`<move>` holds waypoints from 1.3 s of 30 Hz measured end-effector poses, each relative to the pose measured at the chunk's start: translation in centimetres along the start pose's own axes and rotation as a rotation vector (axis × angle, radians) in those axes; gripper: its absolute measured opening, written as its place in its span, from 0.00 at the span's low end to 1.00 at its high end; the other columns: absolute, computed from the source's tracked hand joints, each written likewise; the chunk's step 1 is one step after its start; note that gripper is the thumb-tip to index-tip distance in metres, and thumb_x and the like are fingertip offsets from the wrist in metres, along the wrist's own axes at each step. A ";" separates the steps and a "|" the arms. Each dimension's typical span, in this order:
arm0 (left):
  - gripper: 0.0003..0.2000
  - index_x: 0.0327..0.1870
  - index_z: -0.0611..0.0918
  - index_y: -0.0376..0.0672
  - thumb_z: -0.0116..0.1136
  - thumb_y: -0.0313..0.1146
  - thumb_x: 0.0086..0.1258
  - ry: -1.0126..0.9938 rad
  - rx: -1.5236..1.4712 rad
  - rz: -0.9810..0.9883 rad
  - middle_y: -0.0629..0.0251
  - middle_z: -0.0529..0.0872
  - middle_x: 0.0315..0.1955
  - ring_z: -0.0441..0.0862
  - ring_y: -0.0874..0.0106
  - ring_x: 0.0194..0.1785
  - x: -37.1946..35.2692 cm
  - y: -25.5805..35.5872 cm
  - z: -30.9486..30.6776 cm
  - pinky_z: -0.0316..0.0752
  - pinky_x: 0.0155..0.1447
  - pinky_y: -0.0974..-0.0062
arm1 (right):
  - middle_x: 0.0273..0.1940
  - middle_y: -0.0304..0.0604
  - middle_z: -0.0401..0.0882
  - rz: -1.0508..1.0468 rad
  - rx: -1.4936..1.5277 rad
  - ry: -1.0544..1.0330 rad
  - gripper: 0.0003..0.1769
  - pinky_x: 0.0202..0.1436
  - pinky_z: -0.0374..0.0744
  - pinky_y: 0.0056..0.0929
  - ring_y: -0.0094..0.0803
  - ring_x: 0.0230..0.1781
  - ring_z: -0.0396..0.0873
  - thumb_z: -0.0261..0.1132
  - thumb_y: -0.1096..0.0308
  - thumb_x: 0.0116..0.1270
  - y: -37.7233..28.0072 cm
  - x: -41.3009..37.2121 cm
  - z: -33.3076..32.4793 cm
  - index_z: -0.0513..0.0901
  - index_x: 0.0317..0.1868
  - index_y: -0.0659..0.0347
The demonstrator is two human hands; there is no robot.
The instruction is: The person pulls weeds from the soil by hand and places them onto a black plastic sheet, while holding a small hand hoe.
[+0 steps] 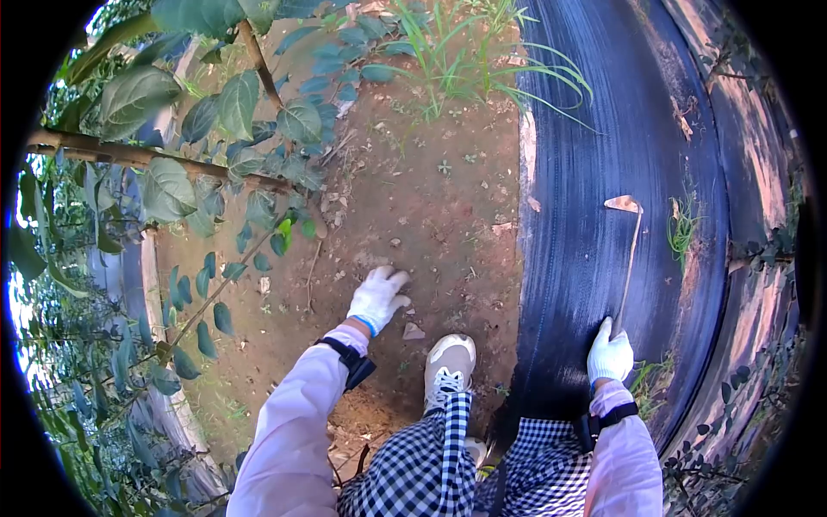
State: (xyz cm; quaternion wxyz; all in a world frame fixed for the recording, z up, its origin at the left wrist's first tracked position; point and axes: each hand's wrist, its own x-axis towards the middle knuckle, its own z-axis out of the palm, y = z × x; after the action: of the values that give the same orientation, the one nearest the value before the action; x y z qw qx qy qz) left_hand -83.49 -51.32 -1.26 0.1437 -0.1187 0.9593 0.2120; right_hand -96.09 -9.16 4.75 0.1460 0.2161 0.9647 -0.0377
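My left hand, in a white glove with a blue cuff, is low over the brown soil, fingers apart and holding nothing. To the right, over the black plastic sheet, my right hand wears a white glove and is closed around the lower end of a thin-handled hoe. The hoe's small, soil-coloured blade points left at the top of the handle, over the sheet.
A leafy branch reaches in from the left. Tall grass grows at the top by the sheet's edge. Small weeds stand right of the hoe. A shoe is on the soil between my hands.
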 end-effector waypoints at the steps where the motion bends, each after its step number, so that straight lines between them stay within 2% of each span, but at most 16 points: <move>1: 0.12 0.45 0.81 0.47 0.62 0.38 0.62 -0.035 0.059 0.034 0.57 0.81 0.45 0.79 0.54 0.51 0.8 0.4 0.2 0.77 0.53 0.59 | 0.30 0.59 0.84 0.006 -0.010 -0.003 0.31 0.42 0.80 0.48 0.55 0.35 0.84 0.53 0.41 0.70 0.1 -0.1 -0.1 0.84 0.35 0.63; 6: 0.08 0.41 0.81 0.48 0.61 0.37 0.63 -0.265 -0.007 0.223 0.62 0.81 0.40 0.79 0.57 0.49 1.9 1.8 0.3 0.78 0.52 0.62 | 0.30 0.58 0.84 -0.020 -0.006 0.044 0.30 0.41 0.80 0.48 0.55 0.35 0.84 0.53 0.41 0.70 -0.1 -0.1 -0.2 0.84 0.34 0.63; 8: 0.10 0.42 0.81 0.47 0.61 0.39 0.64 -0.369 0.016 0.563 0.59 0.80 0.43 0.79 0.57 0.51 1.2 4.0 0.5 0.77 0.54 0.63 | 0.30 0.58 0.84 -0.018 0.036 0.002 0.30 0.42 0.80 0.48 0.55 0.35 0.84 0.53 0.41 0.70 0.1 -0.2 -0.3 0.84 0.35 0.63; 10: 0.11 0.44 0.80 0.48 0.61 0.39 0.63 -0.328 -0.117 0.290 0.59 0.79 0.45 0.78 0.56 0.52 0.5 6.8 2.4 0.77 0.54 0.62 | 0.31 0.58 0.84 -0.018 0.021 -0.003 0.30 0.42 0.80 0.47 0.55 0.36 0.84 0.52 0.42 0.70 -0.1 -0.1 -0.4 0.84 0.36 0.64; 13: 0.11 0.44 0.80 0.46 0.61 0.38 0.63 -0.363 0.079 0.371 0.57 0.80 0.43 0.78 0.56 0.52 1.4 9.4 3.3 0.77 0.53 0.61 | 0.31 0.58 0.85 -0.012 0.021 -0.005 0.30 0.43 0.80 0.47 0.55 0.36 0.84 0.52 0.42 0.70 0.1 -0.2 -0.4 0.85 0.37 0.64; 16: 0.11 0.43 0.81 0.45 0.60 0.39 0.64 -0.402 -0.039 0.299 0.56 0.81 0.41 0.79 0.57 0.51 2.4 8.5 4.8 0.77 0.53 0.62 | 0.32 0.58 0.85 -0.011 0.021 -0.022 0.30 0.44 0.80 0.47 0.55 0.36 0.85 0.52 0.42 0.70 0.1 -0.1 -0.5 0.85 0.37 0.63; 17: 0.11 0.42 0.82 0.44 0.59 0.40 0.65 -0.216 -0.139 0.230 0.56 0.82 0.40 0.80 0.57 0.50 2.1 8.3 4.6 0.77 0.52 0.61 | 0.32 0.58 0.85 -0.005 0.015 -0.034 0.30 0.44 0.80 0.47 0.55 0.37 0.85 0.52 0.42 0.70 0.2 -0.1 -0.5 0.85 0.37 0.62; 20: 0.12 0.44 0.82 0.44 0.59 0.41 0.66 -0.150 -0.103 0.185 0.56 0.82 0.42 0.80 0.56 0.49 2.4 8.9 4.0 0.77 0.52 0.60 | 0.32 0.58 0.85 0.013 -0.007 -0.041 0.29 0.45 0.80 0.47 0.54 0.37 0.85 0.52 0.42 0.70 -0.3 -0.3 -0.9 0.85 0.37 0.61; 24: 0.13 0.43 0.81 0.43 0.60 0.42 0.65 -0.358 0.151 0.232 0.56 0.82 0.42 0.80 0.54 0.50 4.4 10.9 3.6 0.77 0.52 0.58 | 0.34 0.57 0.85 0.000 0.000 -0.111 0.28 0.48 0.80 0.47 0.54 0.38 0.85 0.51 0.43 0.70 0.0 0.1 -1.6 0.85 0.38 0.60; 25: 0.12 0.44 0.82 0.44 0.58 0.41 0.67 -0.395 0.134 0.155 0.57 0.83 0.44 0.81 0.59 0.52 5.5 11.5 3.7 0.78 0.52 0.64 | 0.34 0.57 0.85 0.007 -0.018 -0.132 0.29 0.49 0.80 0.47 0.54 0.39 0.85 0.51 0.42 0.69 -0.1 0.1 -2.0 0.85 0.38 0.60; 28: 0.20 0.60 0.76 0.43 0.60 0.36 0.67 -0.277 -0.476 -0.050 0.54 0.80 0.55 0.80 0.62 0.57 7.2 20.8 -5.0 0.78 0.54 0.68 | 0.34 0.57 0.85 0.025 0.081 -0.190 0.29 0.49 0.79 0.48 0.54 0.40 0.85 0.50 0.42 0.69 -0.1 0.5 -2.7 0.85 0.37 0.60; 30: 0.36 0.73 0.60 0.43 0.63 0.30 0.65 -0.422 -1.138 0.297 0.51 0.71 0.66 0.77 0.61 0.62 7.6 26.3 -8.3 0.77 0.58 0.67 | 0.34 0.57 0.85 0.035 0.118 -0.193 0.29 0.49 0.79 0.48 0.54 0.41 0.84 0.50 0.42 0.69 -0.2 0.5 -3.5 0.85 0.37 0.59; 31: 0.46 0.77 0.48 0.44 0.67 0.25 0.61 -0.466 -1.102 0.288 0.50 0.63 0.70 0.75 0.55 0.64 8.3 27.6 -10.1 0.76 0.60 0.61 | 0.35 0.57 0.86 0.044 0.113 -0.249 0.29 0.50 0.79 0.47 0.55 0.42 0.84 0.50 0.42 0.69 0.0 0.7 -3.7 0.86 0.38 0.59; 32: 0.42 0.76 0.52 0.43 0.66 0.29 0.63 -0.350 -1.095 0.274 0.47 0.65 0.69 0.76 0.57 0.62 8.8 27.6 -10.8 0.76 0.61 0.63 | 0.37 0.57 0.86 0.031 0.107 -0.234 0.29 0.51 0.79 0.47 0.54 0.43 0.84 0.49 0.42 0.69 0.1 0.6 -3.9 0.86 0.40 0.58; 36: 0.27 0.63 0.74 0.38 0.63 0.40 0.66 -0.009 -0.298 0.113 0.49 0.82 0.54 0.81 0.64 0.58 8.0 21.9 -15.6 0.76 0.59 0.68 | 0.38 0.57 0.86 0.026 0.122 -0.293 0.31 0.53 0.78 0.49 0.54 0.44 0.84 0.48 0.41 0.70 1.3 0.9 -3.9 0.86 0.43 0.59; 39: 0.21 0.56 0.80 0.37 0.64 0.39 0.65 -0.145 -0.382 -0.043 0.55 0.85 0.49 0.83 0.64 0.52 7.0 14.9 -16.8 0.76 0.58 0.69 | 0.39 0.59 0.85 -0.009 0.187 -0.318 0.31 0.53 0.78 0.48 0.56 0.46 0.83 0.48 0.40 0.70 0.6 0.8 -4.6 0.86 0.43 0.60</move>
State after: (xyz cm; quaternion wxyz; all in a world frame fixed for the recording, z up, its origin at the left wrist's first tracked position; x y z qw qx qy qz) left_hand -98.04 -46.78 16.61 0.1919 -0.1485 0.8860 0.3952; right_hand -97.76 -7.67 8.84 0.2759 0.2155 0.9227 -0.1615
